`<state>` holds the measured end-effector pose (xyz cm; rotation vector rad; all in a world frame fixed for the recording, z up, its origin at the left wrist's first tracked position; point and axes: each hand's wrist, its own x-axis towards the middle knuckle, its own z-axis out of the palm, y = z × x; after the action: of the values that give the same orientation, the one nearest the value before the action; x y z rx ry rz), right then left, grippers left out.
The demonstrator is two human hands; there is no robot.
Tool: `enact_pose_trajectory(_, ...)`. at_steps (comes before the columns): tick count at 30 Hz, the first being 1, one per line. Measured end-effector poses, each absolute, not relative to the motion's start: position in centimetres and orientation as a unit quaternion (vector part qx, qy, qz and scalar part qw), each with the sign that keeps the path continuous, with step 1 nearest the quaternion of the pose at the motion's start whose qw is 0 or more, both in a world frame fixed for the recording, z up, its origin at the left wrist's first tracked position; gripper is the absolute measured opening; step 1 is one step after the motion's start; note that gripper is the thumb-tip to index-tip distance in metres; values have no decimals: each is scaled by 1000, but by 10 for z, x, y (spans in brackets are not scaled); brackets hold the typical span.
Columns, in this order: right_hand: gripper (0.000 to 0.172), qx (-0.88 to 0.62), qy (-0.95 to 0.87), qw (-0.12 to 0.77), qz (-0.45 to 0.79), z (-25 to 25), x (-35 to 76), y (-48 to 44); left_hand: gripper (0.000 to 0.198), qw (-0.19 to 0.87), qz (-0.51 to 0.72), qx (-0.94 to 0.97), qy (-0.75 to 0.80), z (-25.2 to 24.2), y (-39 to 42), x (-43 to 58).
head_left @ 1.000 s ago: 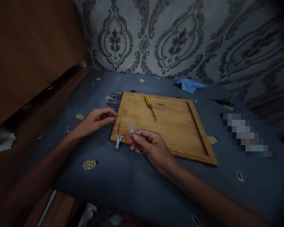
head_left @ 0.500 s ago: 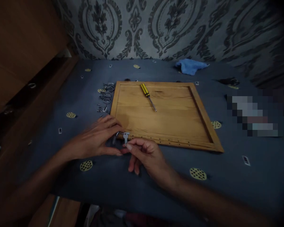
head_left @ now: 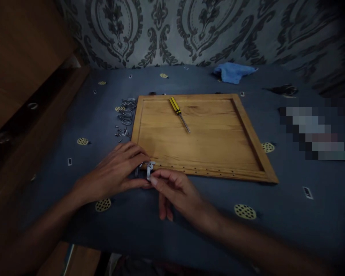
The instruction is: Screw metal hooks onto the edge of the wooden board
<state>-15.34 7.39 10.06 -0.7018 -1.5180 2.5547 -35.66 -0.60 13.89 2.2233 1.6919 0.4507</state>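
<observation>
At the near left corner of the framed wooden panel, my right hand pinches a small metal hook between thumb and forefinger, against the near frame rail. My left hand lies over that corner, fingers and thumb stretched apart around the work; its fingertips are close to the hook's top. A second metal hook shows partly under the left fingers, at the frame's edge. Small dark holes run along the near rail to the right. A yellow-and-black screwdriver lies on the panel, tip toward me.
Several curved metal hooks and loose screws lie left of the panel. A blue cloth and a dark object are farther back. A blurred-out item lies at right. Patterned fabric covers the surface.
The metal hook in my right fingers has turned and shifted slightly left and down. My left hand stays over the corner. The whole view has shifted slightly.
</observation>
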Motion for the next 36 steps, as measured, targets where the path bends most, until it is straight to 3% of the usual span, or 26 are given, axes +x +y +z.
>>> enact_pose_trajectory(3,55,-234,-502,45,831,98,-152,72,39,155,155,774,594,139,-6,-356)
enact_pose_trajectory(6,43,-249,-572,74,778,96,-144,73,37,158,150,775,594,140,-7,-357)
enact_pose_trajectory(9,24,-209,-776,193,563,98,-133,82,37,150,158,776,592,137,-8,-357)
enact_pose_trajectory(12,24,-111,-913,290,263,98,-125,97,37,140,172,774,593,134,-9,-357)
enact_pose_trajectory(14,23,-62,-935,307,164,94,-122,105,37,137,177,773,594,133,-9,-357)
enact_pose_trajectory(21,36,-15,-950,277,143,78,-125,110,35,155,161,770,598,138,-7,-356)
enact_pose_trajectory(36,38,-6,-960,255,116,79,-126,110,32,162,157,761,608,141,-8,-350)
